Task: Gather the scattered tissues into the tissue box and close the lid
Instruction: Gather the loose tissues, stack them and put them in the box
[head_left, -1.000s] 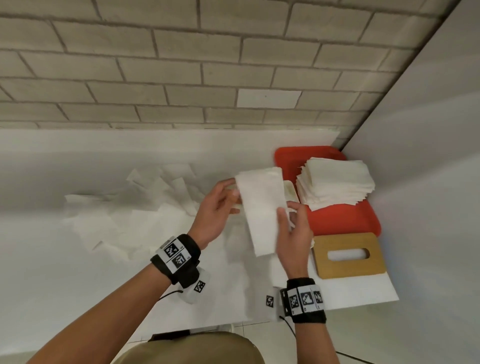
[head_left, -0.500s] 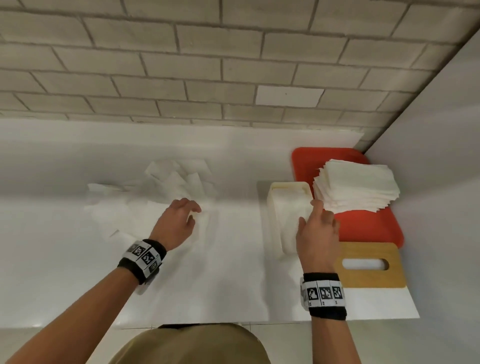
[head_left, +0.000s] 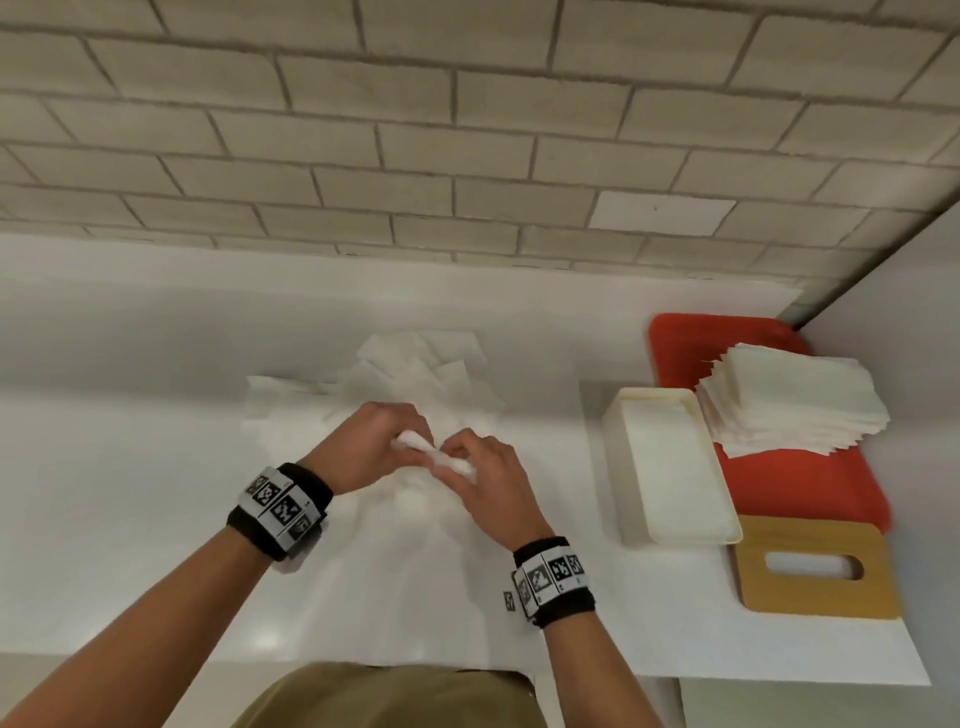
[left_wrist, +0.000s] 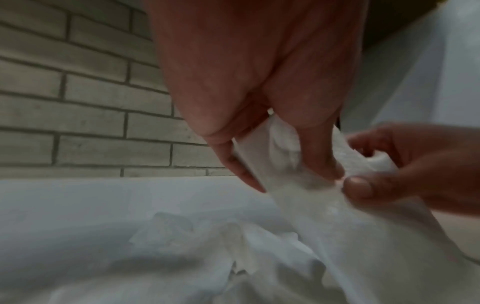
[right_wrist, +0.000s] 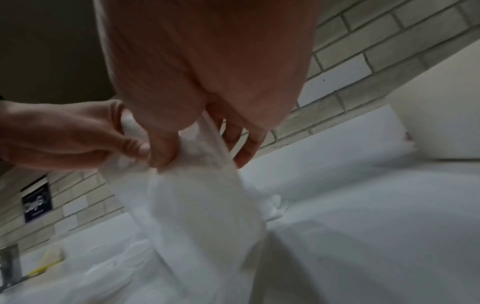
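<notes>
White counter (head_left: 156, 545) carries the open tissue box (head_left: 670, 467), lidless, its wooden lid (head_left: 810, 603) beside it; no readable writing (wall sign blurred). Half a second ago apart, left hand (head_left: 371, 449) and right hand (head_left: 485, 480) now both pinch one tissue (head_left: 434, 457) above the scattered pile (head_left: 415, 374)

White tissues (head_left: 415, 374), red tray (head_left: 779, 483) (tan lid (head_left: 810, 597))

Left hand (head_left: 375, 448), right hand (head_left: 485, 478) together, fingers pinched.
</notes>
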